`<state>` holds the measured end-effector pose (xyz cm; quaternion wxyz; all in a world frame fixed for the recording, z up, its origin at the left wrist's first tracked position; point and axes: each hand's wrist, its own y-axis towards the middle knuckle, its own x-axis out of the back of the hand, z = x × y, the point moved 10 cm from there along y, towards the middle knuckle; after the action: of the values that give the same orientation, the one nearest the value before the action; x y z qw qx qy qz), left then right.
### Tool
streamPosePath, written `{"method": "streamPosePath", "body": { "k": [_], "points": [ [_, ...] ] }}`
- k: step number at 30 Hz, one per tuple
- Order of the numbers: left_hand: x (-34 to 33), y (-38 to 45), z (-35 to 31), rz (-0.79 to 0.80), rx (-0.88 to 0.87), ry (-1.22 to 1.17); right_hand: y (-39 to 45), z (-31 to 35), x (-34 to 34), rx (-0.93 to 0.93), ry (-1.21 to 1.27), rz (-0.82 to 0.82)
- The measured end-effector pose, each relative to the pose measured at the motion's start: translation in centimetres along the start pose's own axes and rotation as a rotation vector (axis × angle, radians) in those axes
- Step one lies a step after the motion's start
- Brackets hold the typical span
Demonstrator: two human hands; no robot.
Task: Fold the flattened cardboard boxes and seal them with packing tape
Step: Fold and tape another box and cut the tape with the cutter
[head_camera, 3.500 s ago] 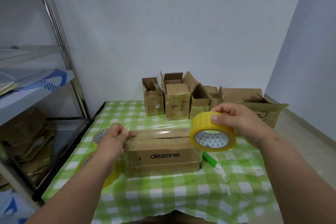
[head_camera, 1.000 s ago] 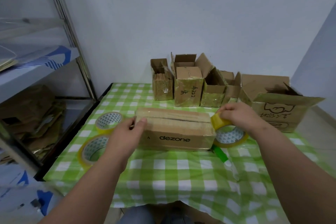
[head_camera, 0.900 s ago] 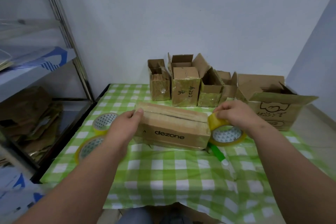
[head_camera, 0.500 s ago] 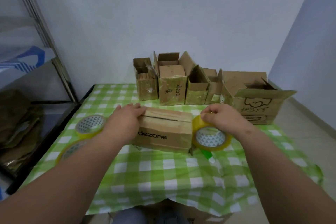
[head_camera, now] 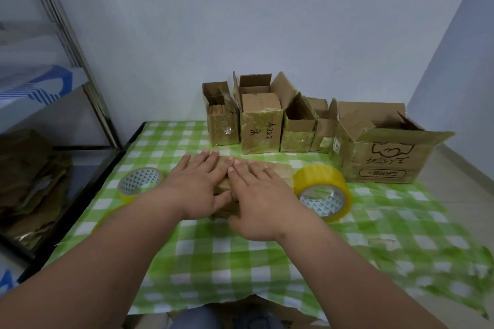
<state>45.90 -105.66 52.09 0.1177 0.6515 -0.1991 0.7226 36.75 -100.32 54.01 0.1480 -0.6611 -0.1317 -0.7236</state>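
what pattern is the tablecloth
Green and white checks on the tablecloth, clearest in the head view, the only one.

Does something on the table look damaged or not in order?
The large box at the right has a ragged, crumpled top edge and splayed flaps. The tape roll lies tilted beside the box under both hands.

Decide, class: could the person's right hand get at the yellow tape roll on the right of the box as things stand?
Probably yes. The right hand lies flat and empty on the box, and the tape roll stands just beside it with nothing between.
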Motion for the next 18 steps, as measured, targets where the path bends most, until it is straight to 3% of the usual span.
{"method": "streamPosePath", "body": {
  "k": [10,18],
  "points": [
    [0.2,0.1,0.4,-0.056,-0.058,-0.084,-1.0,-1.4,0.0,-0.015,-0.005,-0.029],
    [-0.1,0.2,0.6,-0.050,-0.047,-0.101,-3.4,-3.4,0.4,-0.139,-0.091,-0.073]
  ]
}}
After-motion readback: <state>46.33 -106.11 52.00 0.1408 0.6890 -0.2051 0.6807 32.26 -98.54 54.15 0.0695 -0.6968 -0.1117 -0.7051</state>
